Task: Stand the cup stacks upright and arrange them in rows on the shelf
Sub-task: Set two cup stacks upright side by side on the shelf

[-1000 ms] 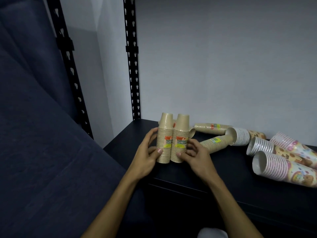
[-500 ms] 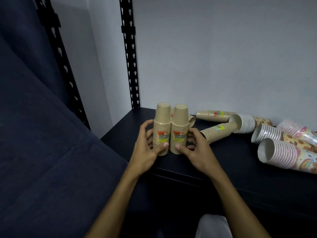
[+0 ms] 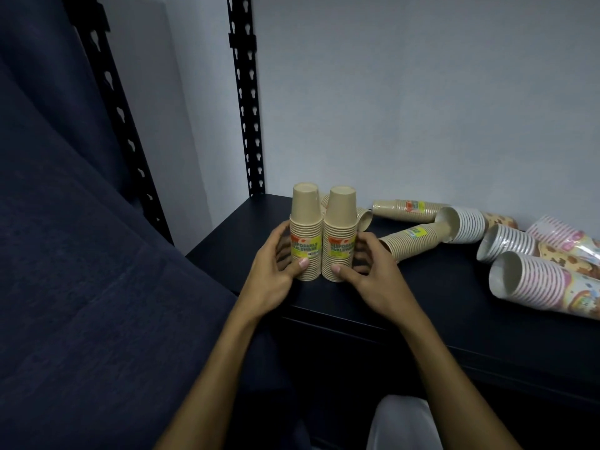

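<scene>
Two tan cup stacks stand upright, bases up, side by side near the front left of the black shelf (image 3: 431, 306). My left hand (image 3: 272, 274) wraps around the left tan stack (image 3: 305, 232), thumb on its lower front. My right hand (image 3: 370, 274) holds the right tan stack (image 3: 339, 235) the same way. Behind them a third tan stack (image 3: 363, 217) lies mostly hidden. Two more tan stacks lie on their sides to the right, one near the wall (image 3: 406, 209) and one slanted (image 3: 410, 240).
Several white and patterned cup stacks (image 3: 535, 284) lie on their sides at the shelf's right. A black perforated upright (image 3: 246, 102) rises at the back left corner, another (image 3: 113, 102) nearer me. A dark blue fabric surface (image 3: 81, 287) fills the left. The grey wall backs the shelf.
Both hands have stayed on the two upright tan stacks, pressing them together. The stacks sit a little farther back on the shelf as the camera tilted.
</scene>
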`<action>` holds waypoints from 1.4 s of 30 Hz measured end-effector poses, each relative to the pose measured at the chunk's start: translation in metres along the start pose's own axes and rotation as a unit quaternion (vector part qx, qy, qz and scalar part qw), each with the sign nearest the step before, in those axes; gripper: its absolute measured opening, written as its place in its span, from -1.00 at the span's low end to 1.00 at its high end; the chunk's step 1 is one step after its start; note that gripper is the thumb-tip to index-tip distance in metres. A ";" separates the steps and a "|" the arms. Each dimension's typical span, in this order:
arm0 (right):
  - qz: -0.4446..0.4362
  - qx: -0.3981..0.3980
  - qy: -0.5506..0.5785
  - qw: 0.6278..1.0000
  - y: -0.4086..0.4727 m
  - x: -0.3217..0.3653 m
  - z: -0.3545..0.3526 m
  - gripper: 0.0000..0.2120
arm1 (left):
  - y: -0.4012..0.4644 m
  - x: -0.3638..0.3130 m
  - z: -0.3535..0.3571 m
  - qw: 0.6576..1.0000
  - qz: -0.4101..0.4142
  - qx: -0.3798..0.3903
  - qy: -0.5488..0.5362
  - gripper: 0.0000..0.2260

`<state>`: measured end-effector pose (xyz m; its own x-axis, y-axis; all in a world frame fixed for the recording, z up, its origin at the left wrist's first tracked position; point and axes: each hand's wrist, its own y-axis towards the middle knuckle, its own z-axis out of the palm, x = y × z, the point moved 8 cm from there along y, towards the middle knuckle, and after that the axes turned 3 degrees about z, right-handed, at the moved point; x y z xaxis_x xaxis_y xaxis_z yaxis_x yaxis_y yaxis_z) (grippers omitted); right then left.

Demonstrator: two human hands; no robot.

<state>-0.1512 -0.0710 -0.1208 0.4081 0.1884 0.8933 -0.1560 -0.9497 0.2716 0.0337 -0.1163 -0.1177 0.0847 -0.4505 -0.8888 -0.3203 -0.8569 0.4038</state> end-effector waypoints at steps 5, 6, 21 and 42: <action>-0.002 0.010 -0.006 1.000 0.000 0.002 0.000 -0.34 | -0.001 0.001 -0.001 1.000 -0.005 -0.003 0.009 -0.48; -0.001 0.014 -0.010 1.000 0.000 0.002 0.001 -0.35 | -0.001 0.001 -0.001 1.000 -0.005 -0.003 0.012 -0.48; 0.012 0.014 -0.061 0.998 -0.002 0.001 0.005 -0.46 | -0.002 0.000 0.001 1.000 0.005 0.000 0.018 -0.39; -0.011 0.113 -0.127 0.985 0.045 0.028 0.116 -0.56 | -0.024 0.015 -0.096 0.967 0.006 -0.121 0.226 -0.42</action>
<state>-0.0427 -0.1375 -0.1252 0.6252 0.1673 0.7623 0.0471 -0.9831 0.1771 0.1328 -0.1262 -0.1198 0.5031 -0.4780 -0.7201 -0.0986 -0.8595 0.5016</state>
